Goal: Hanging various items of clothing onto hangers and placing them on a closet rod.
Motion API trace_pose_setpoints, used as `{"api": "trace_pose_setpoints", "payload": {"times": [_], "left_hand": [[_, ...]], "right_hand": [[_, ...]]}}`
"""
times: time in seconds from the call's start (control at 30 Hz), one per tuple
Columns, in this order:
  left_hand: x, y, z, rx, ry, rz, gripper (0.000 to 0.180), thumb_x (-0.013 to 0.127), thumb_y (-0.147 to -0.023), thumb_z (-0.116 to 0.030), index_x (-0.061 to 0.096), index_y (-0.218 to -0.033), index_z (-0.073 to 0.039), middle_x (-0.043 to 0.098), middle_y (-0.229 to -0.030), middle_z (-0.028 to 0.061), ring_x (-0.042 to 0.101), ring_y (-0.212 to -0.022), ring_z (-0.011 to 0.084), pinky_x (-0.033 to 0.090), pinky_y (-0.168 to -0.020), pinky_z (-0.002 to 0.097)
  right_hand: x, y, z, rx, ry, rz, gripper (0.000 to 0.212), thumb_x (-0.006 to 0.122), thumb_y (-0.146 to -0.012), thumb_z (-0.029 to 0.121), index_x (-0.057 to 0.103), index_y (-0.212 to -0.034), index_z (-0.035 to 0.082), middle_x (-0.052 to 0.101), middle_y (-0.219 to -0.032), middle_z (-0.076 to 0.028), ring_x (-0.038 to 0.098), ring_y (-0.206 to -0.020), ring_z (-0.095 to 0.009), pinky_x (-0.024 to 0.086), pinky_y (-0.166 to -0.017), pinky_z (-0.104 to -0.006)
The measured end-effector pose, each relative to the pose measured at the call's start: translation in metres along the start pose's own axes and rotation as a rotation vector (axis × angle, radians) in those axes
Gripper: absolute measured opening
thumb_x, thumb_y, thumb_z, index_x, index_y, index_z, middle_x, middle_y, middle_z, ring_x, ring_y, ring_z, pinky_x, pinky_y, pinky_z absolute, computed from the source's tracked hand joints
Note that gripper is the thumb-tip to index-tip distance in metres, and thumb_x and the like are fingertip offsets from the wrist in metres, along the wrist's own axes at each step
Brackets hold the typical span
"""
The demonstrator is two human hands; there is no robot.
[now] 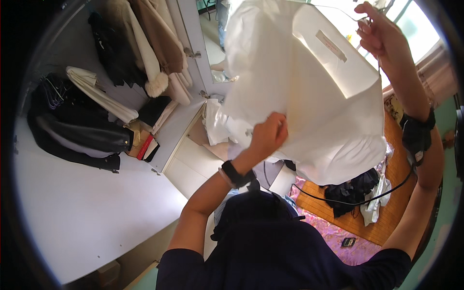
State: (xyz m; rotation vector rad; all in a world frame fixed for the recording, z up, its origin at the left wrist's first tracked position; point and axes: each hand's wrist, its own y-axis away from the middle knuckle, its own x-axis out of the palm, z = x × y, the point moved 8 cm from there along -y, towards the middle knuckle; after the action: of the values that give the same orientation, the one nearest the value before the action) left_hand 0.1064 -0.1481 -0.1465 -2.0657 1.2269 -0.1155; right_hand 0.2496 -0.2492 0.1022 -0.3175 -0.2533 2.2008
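Observation:
A large white garment (333, 121) hangs in front of me, with light shining through its cloth and a pale label near its upper edge. My right hand (379, 36) is raised at the upper right, its fingers closed around a thin wire hanger (338, 10) at the garment's top. Lower down, my left hand (270, 134) is closed against the front of the cloth and seems to pinch it. The fingertips of that hand are partly hidden.
On the left an open wardrobe holds hanging coats (159, 43). A folded black jacket (82, 130) lies on its white shelf (87, 208). Black clothing (350, 193) lies on a brown woven mat (314, 205) at right. A black cable (377, 195) runs to my right arm.

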Motion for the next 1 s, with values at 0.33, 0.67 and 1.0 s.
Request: {"api": "trace_pose_setpoints", "payload": {"times": [0.33, 0.67, 1.0], "left_hand": [[-0.034, -0.017, 0.031, -0.643, 0.527, -0.197, 0.013, 0.06, -0.074, -0.004, 0.052, -0.085, -0.002, 0.051, -0.082, 0.0018, 0.048, -0.064, 0.0087, 0.039, -0.06, 0.0199], [0.005, -0.039, 0.002, -0.774, 0.935, -0.066, 0.012, 0.056, -0.08, -0.004, 0.051, -0.089, 0.001, 0.053, -0.082, 0.0027, 0.051, -0.074, 0.0083, 0.042, -0.069, 0.0199], [0.027, -0.018, 0.018, -0.881, 0.968, -0.175, 0.009, 0.053, -0.081, -0.006, 0.047, -0.088, -0.003, 0.05, -0.082, 0.0037, 0.047, -0.079, 0.0102, 0.038, -0.073, 0.0226]], "right_hand": [[0.011, 0.027, -0.034, 0.063, -0.04, 0.006, 0.019, 0.053, -0.086, 0.021, 0.056, -0.091, 0.002, 0.046, -0.061, 0.003, 0.033, -0.048, -0.001, 0.023, -0.042, -0.0159], [0.063, 0.086, -0.125, 0.202, 0.138, 0.247, 0.027, 0.066, -0.072, 0.003, 0.045, -0.089, 0.002, 0.059, -0.078, -0.009, 0.056, -0.068, -0.01, 0.047, -0.058, -0.0217], [0.072, 0.103, -0.179, 0.243, 0.383, 0.192, 0.038, 0.07, -0.065, 0.012, 0.044, -0.091, 0.002, 0.053, -0.074, -0.005, 0.051, -0.068, -0.01, 0.043, -0.058, -0.0241]]}}
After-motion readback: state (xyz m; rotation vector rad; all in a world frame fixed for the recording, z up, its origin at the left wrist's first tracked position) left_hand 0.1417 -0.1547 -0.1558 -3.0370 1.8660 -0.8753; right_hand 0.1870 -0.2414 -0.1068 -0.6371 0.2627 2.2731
